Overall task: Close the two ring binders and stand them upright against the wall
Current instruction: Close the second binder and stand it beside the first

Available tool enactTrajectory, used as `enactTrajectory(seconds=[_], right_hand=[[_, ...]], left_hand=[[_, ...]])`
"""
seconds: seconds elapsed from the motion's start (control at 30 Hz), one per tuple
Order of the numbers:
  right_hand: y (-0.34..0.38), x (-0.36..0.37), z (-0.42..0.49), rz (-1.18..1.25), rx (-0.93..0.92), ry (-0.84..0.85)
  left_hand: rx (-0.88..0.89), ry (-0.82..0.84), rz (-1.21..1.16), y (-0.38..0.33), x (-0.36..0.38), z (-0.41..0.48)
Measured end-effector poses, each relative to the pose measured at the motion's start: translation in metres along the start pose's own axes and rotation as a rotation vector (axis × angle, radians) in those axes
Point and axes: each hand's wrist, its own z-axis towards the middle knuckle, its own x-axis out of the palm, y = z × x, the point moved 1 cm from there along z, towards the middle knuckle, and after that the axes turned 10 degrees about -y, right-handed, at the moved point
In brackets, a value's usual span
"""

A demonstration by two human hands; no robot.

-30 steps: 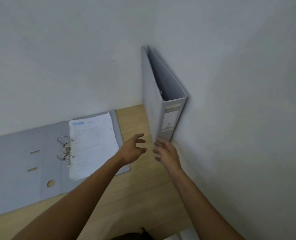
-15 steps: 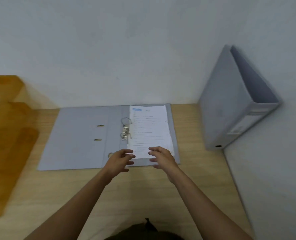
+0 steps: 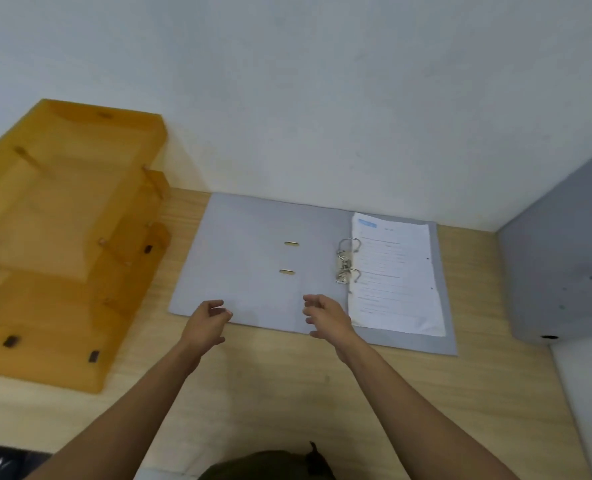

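Both hands have slid leftward along the near edge of the open binder (image 3: pixel 263 271) since a moment ago, when they hovered at the foot of its paper stack; the view has swung left with them, bringing an amber tray stack fully into sight; the left hand (image 3: pixel 206 323) now hangs at the binder's near edge under the bare left cover, fingers loosely curled and spread, gripping nothing; the right hand (image 3: pixel 329 320) hangs at the same edge nearer the spine, fingers likewise apart and empty; whether either palm touches the cover I cannot tell; the two hands are well apart from each other; the binder lies flat and open on the wooden desk (image 3: pixel 287 393), its far edge against the wall (image 3: pixel 322 98); its metal rings (image 3: pixel 347 259) stand right of centre, and a sheaf of printed pages (image 3: pixel 395 275) lies on the right cover; right of the open binder, the closed binder (image 3: pixel 561 268) stands upright in the corner; left of the open binder sits the amber tray stack (image 3: pixel 62 244), also against the wall.
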Motion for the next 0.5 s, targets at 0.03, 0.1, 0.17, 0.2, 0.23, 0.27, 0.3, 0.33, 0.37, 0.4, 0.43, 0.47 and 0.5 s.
enactTrajectory(seconds=[0.03,0.1,0.17,0.2,0.23,0.27,0.3,0.33,0.37,0.4,0.43,0.47,0.5], right_hand=[[0.001,0.005,0.002,-0.01,-0.007,0.005],[0.007,0.021,0.007,-0.039,-0.014,0.008],[0.01,0.03,0.011,-0.064,-0.012,0.01],[0.01,0.036,0.013,-0.075,-0.006,0.013],[0.01,0.039,0.013,-0.085,-0.003,0.017],[0.008,0.043,0.015,-0.096,0.007,0.02],[0.007,0.045,0.015,-0.108,0.017,0.022],[0.004,0.048,0.015,-0.123,0.027,0.024],[0.002,0.051,0.015,-0.141,0.035,0.026],[-0.001,0.053,0.015,-0.154,0.038,0.026],[-0.003,0.052,0.014,-0.162,0.037,0.021],[-0.005,0.052,0.014,-0.167,0.035,0.014],[-0.004,0.052,0.014,-0.174,0.033,0.008]], left_hand=[[0.011,-0.031,0.024,0.001,-0.004,0.005],[0.028,-0.108,0.092,0.003,-0.017,0.021],[0.038,-0.184,0.148,0.003,-0.024,0.032],[0.04,-0.213,0.167,0.003,-0.027,0.039],[0.044,-0.236,0.183,0.004,-0.03,0.044],[0.042,-0.24,0.195,0.005,-0.031,0.05],[0.036,-0.232,0.194,0.005,-0.032,0.054],[0.024,-0.22,0.188,0.006,-0.032,0.058],[0.01,-0.22,0.187,0.006,-0.032,0.061],[-0.003,-0.242,0.197,0.006,-0.031,0.064],[-0.019,-0.271,0.202,0.004,-0.031,0.065],[-0.039,-0.302,0.194,0.002,-0.031,0.067],[-0.066,-0.324,0.176,0.0,-0.034,0.071]])
